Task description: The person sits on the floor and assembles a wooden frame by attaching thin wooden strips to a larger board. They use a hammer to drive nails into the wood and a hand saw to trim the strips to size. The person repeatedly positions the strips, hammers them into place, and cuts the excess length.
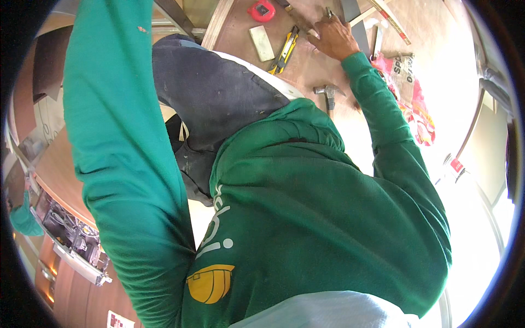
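Observation:
My right hand (334,37) reaches over the far part of a brown work surface (306,65), with its fingers apart and bent downward. Its thumb side is close to the end of a narrow dark brown strip (295,15); whether they touch, I cannot tell. A dark grey flat piece (358,35) lies right beside the hand. Nearer to me are a yellow-and-black utility knife (285,50), a pale rectangular block (261,44) and a claw hammer (328,93). A red tape measure (261,10) sits farther left. My left arm (115,109) stretches up past the top edge, its hand out of sight.
Right of my forearm lies a crumpled red-and-white plastic bag (413,104). A long thin yellowish strip with red marks (391,22) and a slim metal piece (377,42) lie beyond it. At lower left, a wooden panel (65,175) stands by tangled wiring (68,227).

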{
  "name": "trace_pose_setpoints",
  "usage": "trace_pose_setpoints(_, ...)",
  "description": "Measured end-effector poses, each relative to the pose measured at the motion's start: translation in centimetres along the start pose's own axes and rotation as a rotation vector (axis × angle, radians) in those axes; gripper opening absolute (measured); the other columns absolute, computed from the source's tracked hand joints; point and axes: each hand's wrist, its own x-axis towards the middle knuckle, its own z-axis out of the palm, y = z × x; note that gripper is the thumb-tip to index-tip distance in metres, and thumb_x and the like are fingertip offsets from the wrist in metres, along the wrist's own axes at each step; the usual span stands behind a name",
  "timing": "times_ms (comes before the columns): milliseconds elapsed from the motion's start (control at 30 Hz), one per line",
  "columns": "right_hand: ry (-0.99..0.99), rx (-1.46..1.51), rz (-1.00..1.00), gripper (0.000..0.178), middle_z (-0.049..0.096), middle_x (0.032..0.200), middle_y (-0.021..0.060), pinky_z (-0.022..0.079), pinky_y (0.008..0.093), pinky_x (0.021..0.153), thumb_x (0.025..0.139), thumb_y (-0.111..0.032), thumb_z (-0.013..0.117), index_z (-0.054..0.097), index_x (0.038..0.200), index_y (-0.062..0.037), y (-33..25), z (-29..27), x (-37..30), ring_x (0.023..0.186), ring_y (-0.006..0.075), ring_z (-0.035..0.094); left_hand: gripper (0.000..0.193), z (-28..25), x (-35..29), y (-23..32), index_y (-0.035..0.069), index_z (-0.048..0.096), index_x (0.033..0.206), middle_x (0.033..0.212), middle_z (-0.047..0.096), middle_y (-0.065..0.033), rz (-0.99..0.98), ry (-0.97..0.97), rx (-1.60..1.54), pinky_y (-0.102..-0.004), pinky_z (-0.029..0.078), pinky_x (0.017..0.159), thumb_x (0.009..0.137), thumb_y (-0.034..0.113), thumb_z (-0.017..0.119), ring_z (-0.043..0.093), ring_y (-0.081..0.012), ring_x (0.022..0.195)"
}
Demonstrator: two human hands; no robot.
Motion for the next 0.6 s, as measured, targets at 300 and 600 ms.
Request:
trace_pose_setpoints(300, 0.23, 0.21, 0.067, 0.047, 0.069, 0.125, 0.0248, 0.051, 0.057, 0.102, 0.094, -0.033, 0.071, 0.069, 0.13, -0.0031, 2.9, 0.3, 3.9, 0.119, 0.045, 0.064, 0.044, 0.0, 0.1, -2.1, 0.006, 0.062, 0.078, 0.059, 0.051, -0.0007, 0.046, -0.027, 0.007, -0.0299, 0.038, 0.042, 0.108, 0.034, 0.048, 0.045, -0.0104, 0.045)
trace_pose_setpoints(600, 0.366, 0.259, -0.243, 0.035, 0.058, 0.136, 0.0098, 0.049, 0.0538, 0.102, 0.099, -0.039, 0.068, 0.075, 0.123, -0.0149, -3.2, 4.3, -0.4, 0.13, 0.0323, 0.055, 0.041, -0.3, -0.8, -1.7, 0.005, 0.064, 0.084, 0.061, 0.054, -0.001, 0.126, -0.033, 0.058, -0.0291, 0.036, 0.041, 0.108, 0.035, 0.049, 0.045, -0.0098, 0.044)
